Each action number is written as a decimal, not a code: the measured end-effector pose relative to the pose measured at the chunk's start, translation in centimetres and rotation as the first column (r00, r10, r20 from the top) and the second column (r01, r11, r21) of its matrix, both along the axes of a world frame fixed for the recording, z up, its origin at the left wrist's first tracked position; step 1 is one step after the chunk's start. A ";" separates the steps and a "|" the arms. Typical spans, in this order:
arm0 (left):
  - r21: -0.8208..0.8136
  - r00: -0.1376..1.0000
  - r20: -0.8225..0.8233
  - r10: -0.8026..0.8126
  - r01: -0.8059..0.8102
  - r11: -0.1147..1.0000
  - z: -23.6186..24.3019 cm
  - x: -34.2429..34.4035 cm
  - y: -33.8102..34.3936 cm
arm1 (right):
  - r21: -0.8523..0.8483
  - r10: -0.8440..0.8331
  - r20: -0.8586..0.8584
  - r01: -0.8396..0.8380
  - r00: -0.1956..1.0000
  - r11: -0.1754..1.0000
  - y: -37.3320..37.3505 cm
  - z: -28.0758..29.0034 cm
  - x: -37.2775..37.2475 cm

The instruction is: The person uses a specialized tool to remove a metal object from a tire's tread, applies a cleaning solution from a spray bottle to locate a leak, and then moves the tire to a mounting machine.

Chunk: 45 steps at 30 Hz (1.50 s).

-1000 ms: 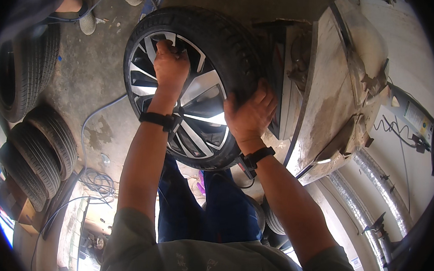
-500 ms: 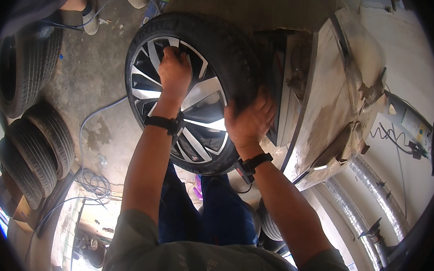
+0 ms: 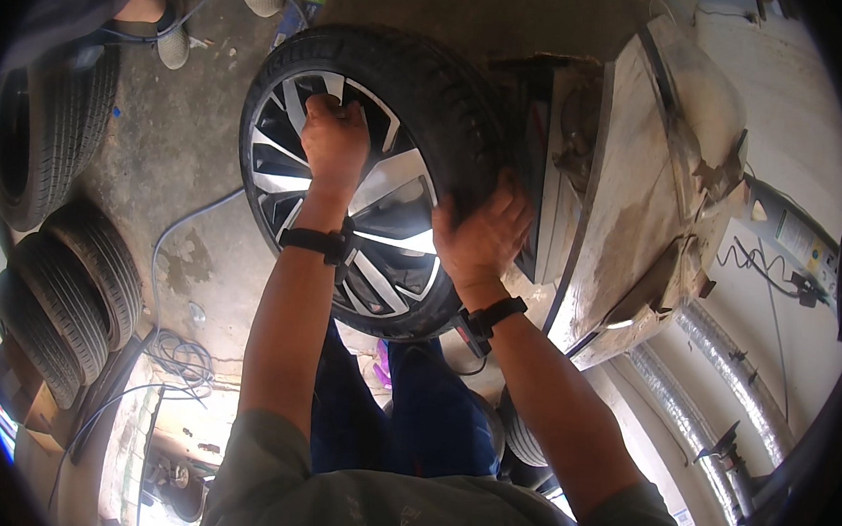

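Observation:
A car wheel, its black tyre (image 3: 455,101) mounted on a black-and-silver alloy rim (image 3: 392,179), stands tilted in front of my legs with the spoked face toward me. My left hand (image 3: 335,142) reaches into the upper part of the rim, fingers curled round a spoke; the fingertips are partly hidden. On the tyre's right side lies my right hand (image 3: 484,230), thumb toward the sidewall and fingers over the tread, gripping it. Dark bands with small boxes sit on both wrists.
Close right of the tyre stands a worn, pale machine (image 3: 637,199). Several loose tyres (image 3: 58,289) are stacked at the left. A blue-grey hose (image 3: 179,354) runs coiled over the floor. Another person's shoe (image 3: 174,36) shows at the upper left. Silver ducts (image 3: 696,415) run at the lower right.
The wheel and my left hand have shifted very slightly to the left. My right hand keeps its place on the tyre. The other person's foot has barely moved.

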<state>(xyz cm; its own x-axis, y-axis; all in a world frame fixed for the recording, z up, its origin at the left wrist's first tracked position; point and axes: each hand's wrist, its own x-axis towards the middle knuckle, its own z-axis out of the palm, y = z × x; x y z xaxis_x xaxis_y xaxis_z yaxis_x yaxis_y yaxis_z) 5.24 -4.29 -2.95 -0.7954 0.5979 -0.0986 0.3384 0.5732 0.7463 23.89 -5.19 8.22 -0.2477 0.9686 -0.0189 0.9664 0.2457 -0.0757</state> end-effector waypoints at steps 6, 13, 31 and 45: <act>0.022 1.000 0.003 -0.004 0.004 1.000 -0.6 -0.7 0.0 | 0.006 0.009 -0.014 -0.009 1.000 1.000 0.1 0.1 -0.2; 0.081 0.986 -0.032 -0.164 0.166 0.983 -0.9 -2.3 -0.5 | 0.000 0.014 -0.010 -0.014 1.000 1.000 0.1 0.1 -0.3; -0.054 0.735 -0.365 -0.571 0.596 0.802 -1.0 -3.4 -0.2 | 0.006 0.001 -0.021 -0.001 1.000 1.000 -0.1 0.0 -0.3; -0.146 0.898 0.419 -0.132 0.210 0.967 -4.4 -4.6 0.1 | -0.012 0.021 -0.047 -0.021 0.999 1.000 -0.1 0.4 -0.3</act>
<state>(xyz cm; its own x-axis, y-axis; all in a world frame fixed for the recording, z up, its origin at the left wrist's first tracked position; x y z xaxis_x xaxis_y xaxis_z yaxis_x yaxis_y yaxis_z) 0.61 -4.21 -7.37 -0.5510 0.6616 -0.5087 0.1365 0.6728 0.7271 23.57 -5.30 8.59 -0.2688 0.9630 -0.0191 0.9563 0.2645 -0.1243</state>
